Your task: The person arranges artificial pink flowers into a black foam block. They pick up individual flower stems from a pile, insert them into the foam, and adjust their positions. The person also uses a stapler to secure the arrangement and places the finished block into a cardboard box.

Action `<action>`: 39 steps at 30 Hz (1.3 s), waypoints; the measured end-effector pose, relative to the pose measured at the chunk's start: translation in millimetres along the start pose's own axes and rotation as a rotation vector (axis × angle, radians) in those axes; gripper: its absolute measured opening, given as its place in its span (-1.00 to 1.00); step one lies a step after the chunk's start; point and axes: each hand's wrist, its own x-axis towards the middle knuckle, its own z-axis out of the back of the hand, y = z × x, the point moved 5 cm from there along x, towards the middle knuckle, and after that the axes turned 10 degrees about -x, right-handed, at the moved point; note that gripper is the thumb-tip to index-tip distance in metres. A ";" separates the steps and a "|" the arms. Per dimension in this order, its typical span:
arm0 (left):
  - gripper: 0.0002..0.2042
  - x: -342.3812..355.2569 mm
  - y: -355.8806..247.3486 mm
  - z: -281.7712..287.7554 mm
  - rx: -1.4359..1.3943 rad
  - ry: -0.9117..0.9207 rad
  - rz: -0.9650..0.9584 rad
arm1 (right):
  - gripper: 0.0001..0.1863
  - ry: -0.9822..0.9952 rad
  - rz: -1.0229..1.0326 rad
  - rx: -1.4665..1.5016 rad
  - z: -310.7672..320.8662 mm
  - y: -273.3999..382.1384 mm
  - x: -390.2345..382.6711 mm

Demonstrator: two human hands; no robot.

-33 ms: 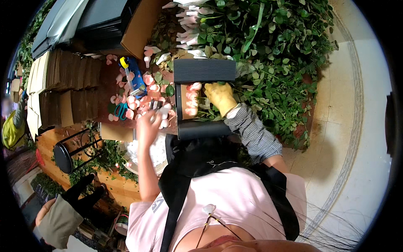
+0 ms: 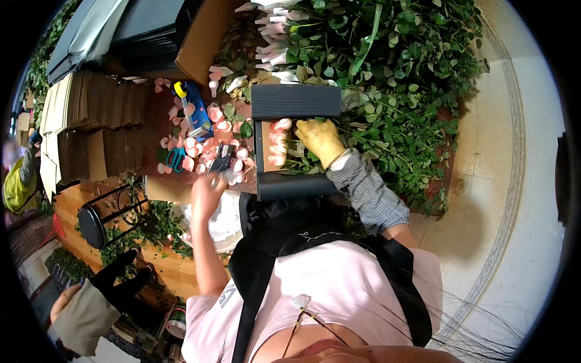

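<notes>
Our right hand [image 2: 319, 142], in a matte yellow glove and checked cloth sleeve [image 2: 368, 190], curls down over leafy stems [image 2: 296, 164]; we cannot tell whether it grips them. Just left of it, and nearer to it than to our other hand, are soft, rounded pink roses [image 2: 278, 144], their row running away from us. Ribbed dark card [image 2: 296, 101] lies just beyond the glove. Our bare left hand [image 2: 209, 192] is blurred, fingers partly bent, its hold unclear, near a black tool [image 2: 223, 158]. Past it scatter smooth petals [image 2: 192, 145]; right of the glove, glossy leaves [image 2: 399, 121] heap up.
</notes>
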 end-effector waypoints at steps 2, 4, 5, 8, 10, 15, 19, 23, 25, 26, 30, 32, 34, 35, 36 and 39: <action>-0.50 -40.9 108.8 9.9 0.181 0.021 0.241 | -0.70 -0.047 0.121 0.201 35.8 0.2 -15.6; -0.29 -77.0 175.0 28.2 0.245 -0.176 0.334 | -0.64 -0.198 0.125 0.372 58.3 4.3 -39.5; -0.34 -86.9 193.1 31.4 0.297 -0.295 0.318 | -0.62 -0.187 0.109 0.490 76.1 8.5 -50.3; -0.65 -46.2 125.2 14.6 -0.208 -0.228 0.189 | -0.57 0.064 -0.007 0.473 85.1 31.8 -60.4; -0.73 -11.4 57.8 -18.1 -0.469 -0.099 0.071 | -0.44 0.200 0.053 0.237 58.8 47.4 -53.7; -0.61 45.8 -60.1 -76.1 -0.148 0.034 -0.263 | -0.47 0.281 0.133 -0.109 17.8 72.0 -35.7; -0.52 56.0 -73.4 -86.6 -0.071 0.166 -0.202 | -0.52 0.230 0.202 0.180 42.7 46.2 -42.6; -0.50 58.8 -61.6 -95.3 -0.104 0.147 -0.251 | -0.53 0.143 0.153 0.262 27.0 42.3 -37.5; -0.51 58.9 -58.3 -94.1 -0.175 0.172 -0.236 | -0.56 0.107 0.244 0.249 25.2 46.6 -35.8; -0.45 53.8 -64.6 -90.6 -0.128 0.169 -0.245 | -0.57 0.123 0.310 0.241 30.3 47.4 -37.2; -0.36 47.6 -56.9 -92.8 -0.088 0.197 -0.330 | -0.63 0.066 0.310 0.420 16.1 45.3 -38.6; -0.40 46.3 -50.7 -95.3 -0.379 0.254 -0.209 | -0.63 0.081 0.210 0.579 13.1 39.4 -35.8; -0.49 47.8 -40.4 -95.7 -0.412 0.278 -0.119 | -0.63 0.112 0.203 0.499 12.7 40.0 -34.3; -0.51 48.5 -30.2 -97.9 -0.574 0.292 -0.081 | -0.64 0.128 0.201 0.460 13.0 41.1 -33.7; -0.53 47.4 -18.2 -101.3 -0.737 0.304 -0.044 | -0.61 0.119 0.283 0.453 21.2 44.5 -35.8; -0.61 45.7 -8.7 -103.0 -0.843 0.273 -0.022 | -0.51 0.237 0.393 0.493 24.6 42.2 -40.5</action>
